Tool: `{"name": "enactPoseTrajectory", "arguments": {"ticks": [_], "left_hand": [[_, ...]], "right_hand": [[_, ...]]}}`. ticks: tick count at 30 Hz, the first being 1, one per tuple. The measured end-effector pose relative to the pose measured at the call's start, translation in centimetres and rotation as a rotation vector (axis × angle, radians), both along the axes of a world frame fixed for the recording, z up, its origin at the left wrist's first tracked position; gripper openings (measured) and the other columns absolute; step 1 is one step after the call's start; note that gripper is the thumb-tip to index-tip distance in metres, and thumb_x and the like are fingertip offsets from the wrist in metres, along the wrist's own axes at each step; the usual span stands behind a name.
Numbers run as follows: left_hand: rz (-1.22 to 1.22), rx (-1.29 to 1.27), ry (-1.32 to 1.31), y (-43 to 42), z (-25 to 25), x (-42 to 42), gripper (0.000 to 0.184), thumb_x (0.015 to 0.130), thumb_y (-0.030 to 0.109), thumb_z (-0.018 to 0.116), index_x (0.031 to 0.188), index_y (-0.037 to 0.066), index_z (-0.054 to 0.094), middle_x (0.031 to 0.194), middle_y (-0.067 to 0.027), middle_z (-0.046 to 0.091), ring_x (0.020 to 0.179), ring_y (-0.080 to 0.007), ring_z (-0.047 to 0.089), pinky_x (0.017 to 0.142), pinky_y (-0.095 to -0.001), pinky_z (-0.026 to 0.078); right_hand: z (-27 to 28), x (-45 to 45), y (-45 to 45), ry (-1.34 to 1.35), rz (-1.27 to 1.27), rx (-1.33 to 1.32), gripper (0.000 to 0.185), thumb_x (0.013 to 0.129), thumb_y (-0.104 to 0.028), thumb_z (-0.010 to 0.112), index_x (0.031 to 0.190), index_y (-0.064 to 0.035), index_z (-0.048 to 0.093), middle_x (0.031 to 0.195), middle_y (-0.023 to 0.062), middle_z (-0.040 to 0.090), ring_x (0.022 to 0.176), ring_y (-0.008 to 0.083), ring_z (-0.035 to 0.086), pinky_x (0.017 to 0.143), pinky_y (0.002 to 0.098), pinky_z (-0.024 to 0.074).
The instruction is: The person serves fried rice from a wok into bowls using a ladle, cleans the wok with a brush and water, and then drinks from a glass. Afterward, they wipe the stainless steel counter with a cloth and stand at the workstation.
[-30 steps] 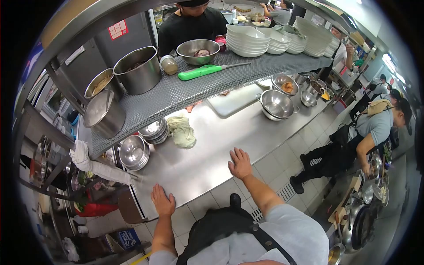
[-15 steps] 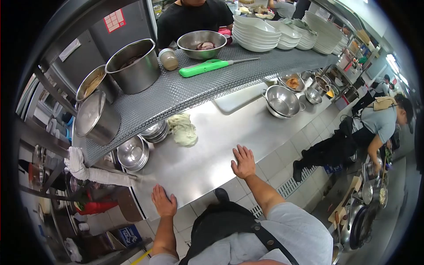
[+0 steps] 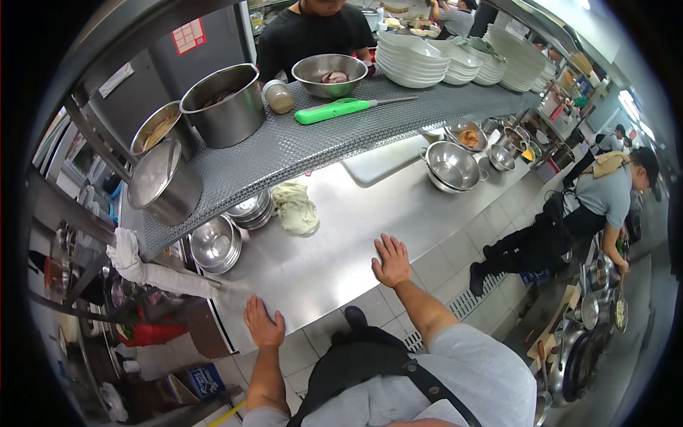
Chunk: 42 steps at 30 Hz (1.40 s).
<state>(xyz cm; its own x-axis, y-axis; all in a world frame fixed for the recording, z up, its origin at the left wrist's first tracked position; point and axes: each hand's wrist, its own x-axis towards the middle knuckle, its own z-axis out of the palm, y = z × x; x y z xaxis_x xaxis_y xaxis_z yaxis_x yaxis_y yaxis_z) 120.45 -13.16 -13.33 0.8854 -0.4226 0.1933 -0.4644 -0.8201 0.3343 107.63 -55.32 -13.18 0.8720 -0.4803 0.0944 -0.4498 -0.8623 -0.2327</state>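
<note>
My left hand (image 3: 263,322) lies flat on the steel worktop (image 3: 313,267) near its left front corner, fingers stretched out and holding nothing. Farther right, my right hand (image 3: 391,262) rests palm down at the front edge, its fingers spread and also without anything in them. Stacked metal bowls (image 3: 215,245) stand beyond my left hand. A crumpled pale cloth (image 3: 295,208) lies on the worktop between and beyond both hands. To the right and farther back are a steel colander-like bowl with handles (image 3: 454,166) and a white cutting board (image 3: 384,160).
Above the worktop, a shelf (image 3: 284,146) holds steel pots (image 3: 224,107), a green-handled lighter (image 3: 334,110), a bowl of sliced purplish food (image 3: 331,75) and stacked white bowls (image 3: 409,60). One person (image 3: 313,32) stands behind it; another (image 3: 605,196) bends over the stove at right.
The view has shifted slightly. The person at the right has moved an arm and a pan over the stove. My hands stay in place on the worktop.
</note>
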Motion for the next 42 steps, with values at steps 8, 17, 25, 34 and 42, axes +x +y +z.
{"name": "enactPoseTrajectory", "arguments": {"ticks": [8,17,25,34,42], "left_hand": [[-0.016,-0.003,0.019,-0.4,0.1,-0.2,0.07,0.087,0.027,0.064,0.146,-0.006,0.045,0.16,-0.0218,0.04,0.151,-0.0397,0.032,0.127,-0.055,0.019],[-0.023,-0.007,-0.047,-0.4,-0.4,-0.5,0.071,0.088,0.028,0.064,0.147,-0.006,0.045,0.16,-0.0219,0.041,0.15,-0.0392,0.034,0.128,-0.053,0.019],[-0.003,0.021,-0.017,-0.1,-0.4,-0.3,0.073,0.088,0.029,0.063,0.149,-0.006,0.044,0.16,-0.0216,0.041,0.151,-0.0391,0.033,0.128,-0.0526,0.019],[0.017,0.009,0.008,-0.1,-0.3,-0.3,0.073,0.087,0.03,0.064,0.148,-0.006,0.046,0.161,-0.0219,0.04,0.152,-0.0388,0.03,0.127,-0.053,0.018],[0.036,-0.005,0.034,-0.1,-0.1,-0.5,0.072,0.088,0.031,0.062,0.147,-0.006,0.046,0.16,-0.0212,0.04,0.153,-0.0381,0.029,0.128,-0.0533,0.017]], "right_hand": [[0.9,-0.6,-0.6,0.084,0.013,0.06,0.078,0.099,-0.057,0.05,0.164,-0.0182,0.031,0.173,0.0092,0.022,0.159,0.0339,0.018,0.129,0.0524,0.0131],[2.9,-1.1,-2.3,0.211,0.114,0.165,0.108,0.084,-0.072,0.065,0.167,-0.0167,0.023,0.175,0.0122,0.013,0.16,0.0363,0.011,0.13,0.0525,0.0114],[5.8,-0.4,-3.7,0.558,0.326,0.119,0.13,0.068,-0.051,0.092,0.168,-0.0187,0.015,0.175,0.0138,0.004,0.16,0.0383,0.009,0.129,0.0528,0.0199],[6.1,0.0,-3.3,0.541,0.295,0.111,0.134,0.064,-0.048,0.096,0.168,-0.0191,0.017,0.175,0.012,0.006,0.16,0.0378,0.013,0.128,0.0531,0.0232],[8.7,1.1,-1.5,0.659,0.207,0.139,0.133,0.066,-0.042,0.097,0.168,-0.019,0.015,0.176,0.0091,0.003,0.16,0.0352,0.012,0.124,0.0559,0.0317]]}}
